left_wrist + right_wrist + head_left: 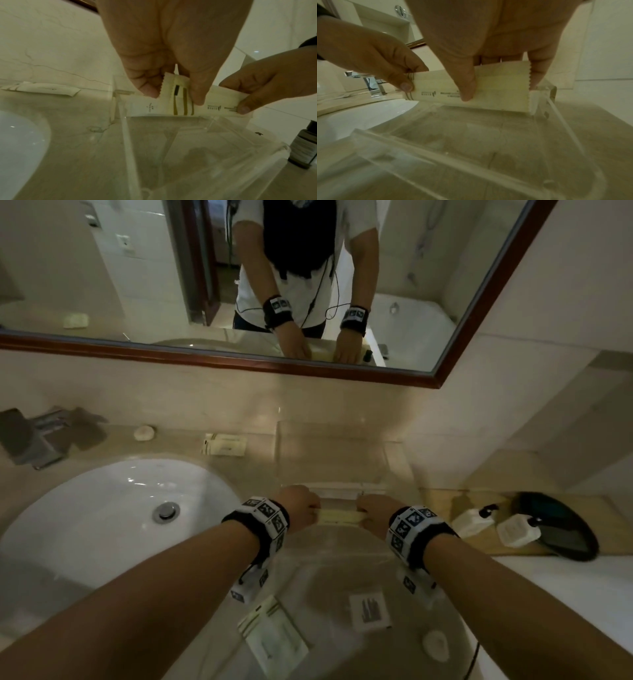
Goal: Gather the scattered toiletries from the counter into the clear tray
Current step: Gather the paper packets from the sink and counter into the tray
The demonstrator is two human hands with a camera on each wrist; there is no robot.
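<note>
I hold a long cream packet [339, 517] level by its two ends. My left hand [301, 506] pinches its left end between thumb and fingers [173, 93]. My right hand [375, 510] pinches the other end [501, 88]. The packet [221, 98] [436, 89] hangs just over the far wall of the clear tray [332, 486], whose bare floor [188, 155] [471, 135] lies below both hands. Another cream packet [224, 444] and a round soap [144, 433] lie on the counter by the back wall.
The white sink [102, 508] and its faucet [37, 436] are on the left. Two white pump bottles [474, 520] and a black dish [561, 525] sit on a wooden board at right. Two flat packets [274, 635] and a round soap [435, 645] lie near the front edge.
</note>
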